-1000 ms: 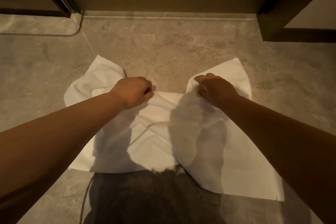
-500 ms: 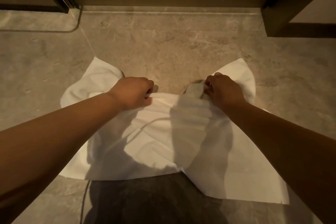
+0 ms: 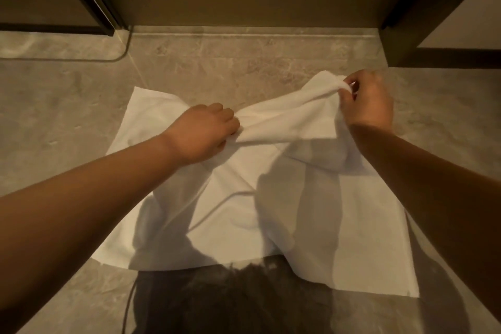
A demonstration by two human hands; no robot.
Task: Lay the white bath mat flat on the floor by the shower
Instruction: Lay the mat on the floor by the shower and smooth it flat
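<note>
Dim, warm light, perhaps from behind; soft shadows, wide-angle bending at edges.

The left forearm (image 3: 81, 198) enters from 8 o'clock and the right forearm (image 3: 433, 184) from 4 o'clock, both bare from the frame edge to the wrist. The left hand (image 3: 206, 131) and right hand (image 3: 370, 100) are bare as well. At 6 o'clock sits a dark mass (image 3: 230, 298) with a wispy, frayed upper edge; hair or shadow, it cannot be told. A thin dark cord (image 3: 129, 304) curves down its 9 o'clock side.
</note>
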